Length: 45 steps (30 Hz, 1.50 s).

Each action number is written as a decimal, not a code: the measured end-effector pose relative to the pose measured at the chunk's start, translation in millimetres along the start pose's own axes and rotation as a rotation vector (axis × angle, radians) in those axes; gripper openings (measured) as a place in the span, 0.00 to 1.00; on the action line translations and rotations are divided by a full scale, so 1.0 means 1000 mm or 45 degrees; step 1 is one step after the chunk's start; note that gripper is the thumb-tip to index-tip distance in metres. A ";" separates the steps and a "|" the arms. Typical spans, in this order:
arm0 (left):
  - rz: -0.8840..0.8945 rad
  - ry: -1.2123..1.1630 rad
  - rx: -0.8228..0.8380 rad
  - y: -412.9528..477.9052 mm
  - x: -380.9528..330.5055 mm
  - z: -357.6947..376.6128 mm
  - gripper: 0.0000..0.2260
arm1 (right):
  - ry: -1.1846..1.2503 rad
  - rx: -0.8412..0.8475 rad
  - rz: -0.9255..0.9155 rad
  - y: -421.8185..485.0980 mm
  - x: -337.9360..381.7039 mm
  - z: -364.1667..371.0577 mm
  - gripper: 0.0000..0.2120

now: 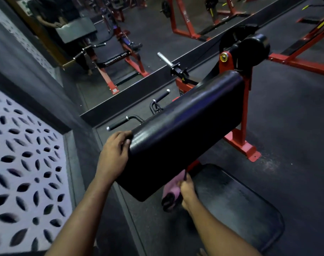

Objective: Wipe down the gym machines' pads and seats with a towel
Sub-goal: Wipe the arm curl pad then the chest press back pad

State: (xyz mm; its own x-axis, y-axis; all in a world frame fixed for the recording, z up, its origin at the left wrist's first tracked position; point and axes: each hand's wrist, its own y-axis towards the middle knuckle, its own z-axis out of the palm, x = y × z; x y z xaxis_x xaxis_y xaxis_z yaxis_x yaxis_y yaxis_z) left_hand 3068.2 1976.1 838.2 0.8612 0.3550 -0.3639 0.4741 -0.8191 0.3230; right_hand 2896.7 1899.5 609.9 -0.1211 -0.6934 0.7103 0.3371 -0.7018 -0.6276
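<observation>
A long black arm pad [179,126] on a red-framed machine slopes from upper right to lower left. My left hand [115,154] grips the pad's left end, fingers curled over its edge. Under the pad's lower edge, my right hand [187,191] is closed on a pink towel [171,192] that is bunched and pressed against the pad's underside. Part of the towel is hidden behind the pad. Below lies the black seat [237,204], flat and broad.
A wall mirror [120,43] stands ahead, reflecting the machine and a person. A patterned white panel [24,163] fills the left. The machine's handles [120,123] and a chrome weight peg [165,60] stick out beyond the pad. Red frames [296,61] stand at right on dark rubber floor.
</observation>
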 end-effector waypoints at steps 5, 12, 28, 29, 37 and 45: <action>-0.221 0.045 0.009 -0.029 0.024 -0.015 0.20 | -0.318 0.148 0.057 0.001 -0.025 -0.015 0.24; -0.237 0.002 0.130 -0.031 0.026 -0.016 0.19 | 0.180 -0.140 -0.001 -0.022 -0.008 0.025 0.29; -0.093 -0.028 0.133 -0.029 0.048 -0.008 0.25 | -0.324 -0.603 -0.454 -0.020 -0.006 0.052 0.37; -0.067 -0.037 0.135 -0.028 0.048 -0.007 0.24 | -0.400 -0.612 -0.499 -0.039 -0.029 0.071 0.38; 0.218 -0.262 0.350 -0.033 0.075 -0.024 0.29 | -0.453 -0.796 -0.567 -0.079 -0.044 0.109 0.30; 0.281 -0.161 0.287 -0.027 0.080 -0.012 0.28 | -0.610 -0.858 -0.630 -0.090 -0.047 0.124 0.38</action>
State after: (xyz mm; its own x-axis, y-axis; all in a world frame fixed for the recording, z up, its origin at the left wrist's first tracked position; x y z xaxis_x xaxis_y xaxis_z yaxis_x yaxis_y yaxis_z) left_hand 3126.9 2032.1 811.1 0.9024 0.1108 -0.4164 0.2139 -0.9541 0.2098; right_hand 2988.0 2014.9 672.6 0.3387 -0.2585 0.9047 -0.2748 -0.9468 -0.1676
